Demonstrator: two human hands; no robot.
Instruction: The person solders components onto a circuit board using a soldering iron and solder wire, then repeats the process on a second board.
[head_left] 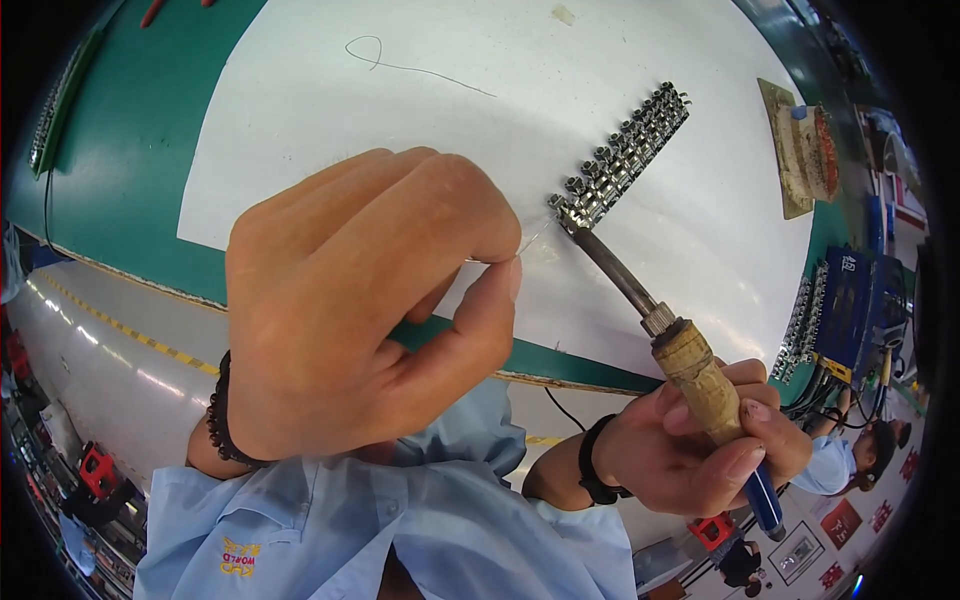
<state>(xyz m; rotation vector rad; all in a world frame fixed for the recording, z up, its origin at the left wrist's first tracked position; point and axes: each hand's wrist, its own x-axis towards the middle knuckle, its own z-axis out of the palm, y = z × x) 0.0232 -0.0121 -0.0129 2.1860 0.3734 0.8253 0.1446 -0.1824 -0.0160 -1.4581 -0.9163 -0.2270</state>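
Observation:
My left hand (pixel 370 290) is closed in a pinch, thumb against forefinger, on a thin solder wire (pixel 532 241). The wire's free end reaches toward the near end of a row of small shiny metal parts (pixel 630 155), which lies slantwise on a white sheet (pixel 320 130). Wrapped around the handle of a soldering iron (pixel 700 375), my right hand (pixel 690 455) holds it pointing up and left. The iron's tip meets or nearly touches the near end of the row; the exact contact is too small to tell.
A loose curled wire (pixel 430 73) lies on the sheet. At the right are a worn sponge block (pixel 805 150) on a plate, more metal rows (pixel 800 330) and a blue box (pixel 845 290). A green-backed strip (pixel 60 110) lies far left. Another person (pixel 830 455) is beyond the right side.

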